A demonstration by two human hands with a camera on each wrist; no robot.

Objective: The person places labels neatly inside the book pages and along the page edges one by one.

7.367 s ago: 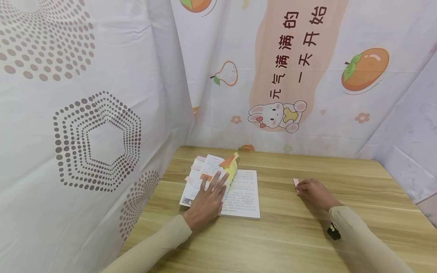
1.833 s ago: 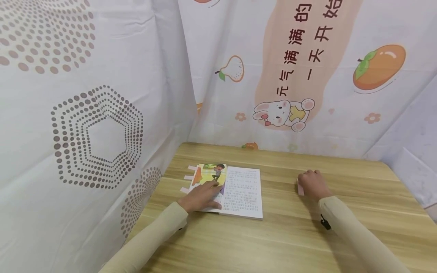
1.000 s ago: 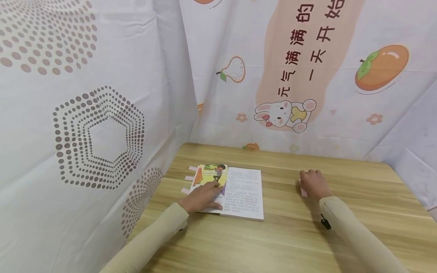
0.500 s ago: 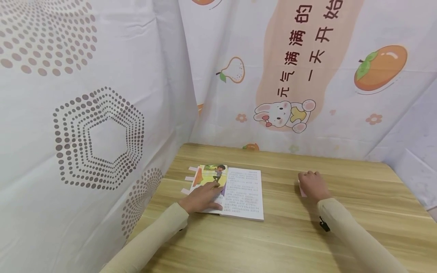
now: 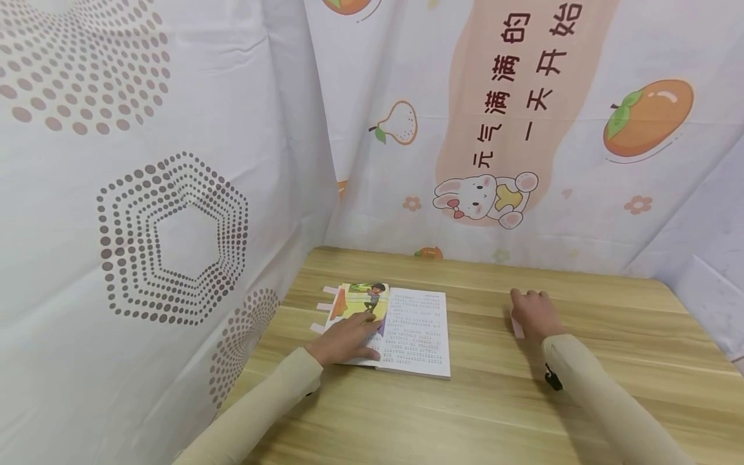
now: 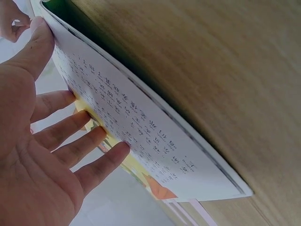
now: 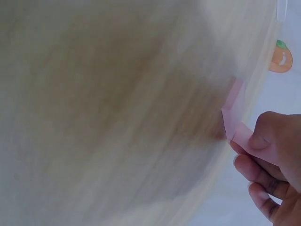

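Note:
An open book (image 5: 415, 332) lies on the table, a colour picture on its left page and rows of print on the right. My left hand (image 5: 347, 339) rests on the left page with fingers spread; in the left wrist view its fingertips touch the paper (image 6: 117, 113). Three pink page tabs (image 5: 325, 307) stick out from the book's left edge. To the right of the book, my right hand (image 5: 536, 314) is over a small pink sticky-note pad (image 7: 234, 101). Thumb and finger pinch a curved pink sticky strip (image 7: 254, 147) at the pad's end.
The wooden table (image 5: 407, 426) reaches back to a printed curtain (image 5: 378, 213). A white dotted curtain (image 5: 279, 161) hangs along the left side. A small black object (image 5: 553, 378) shows beneath the right sleeve.
Since the earliest frame, the raised picture page has come down flat and my left hand has shifted on it. My right hand has closed in over the pad. The last second shows almost no movement.

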